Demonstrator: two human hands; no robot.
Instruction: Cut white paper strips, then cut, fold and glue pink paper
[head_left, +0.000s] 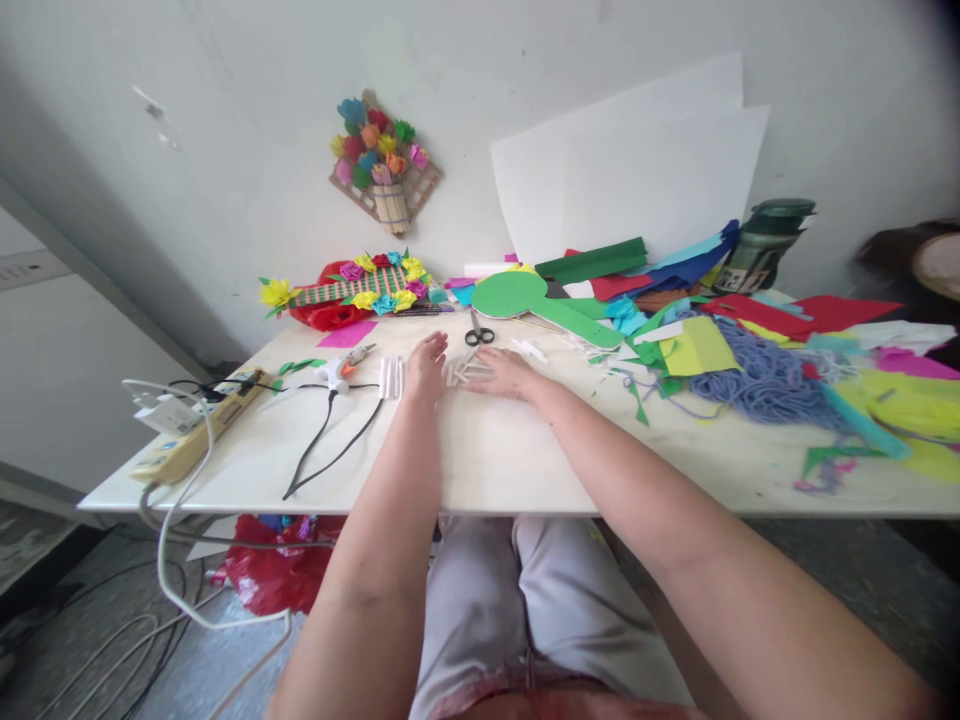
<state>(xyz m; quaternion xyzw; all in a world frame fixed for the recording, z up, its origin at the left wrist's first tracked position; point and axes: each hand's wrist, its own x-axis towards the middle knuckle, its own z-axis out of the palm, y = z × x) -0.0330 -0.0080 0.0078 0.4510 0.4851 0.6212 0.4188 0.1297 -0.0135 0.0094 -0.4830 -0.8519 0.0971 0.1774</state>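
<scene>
My left hand (427, 368) rests edge-down on the white table, fingers stretched out and holding nothing that I can see. Flat over the table to its right lies my right hand (507, 374), its fingers apart and touching some loose short white sticks (459, 371). These sticks lie between the two hands, partly covered by the fingers. A neat row of similar white sticks (391, 378) is just left of my left hand. A few more white sticks (531, 349) lie beyond my right hand. Scissors (479, 334) with black handles lie behind the hands.
A corded glue gun (339, 370) and a power strip (180, 450) are at the left. Behind are a flower-covered craft (360, 292) and a green paddle-shaped cutout (517, 296). Coloured paper, purple yarn (765, 375) and a dark green bottle (765, 245) crowd the right.
</scene>
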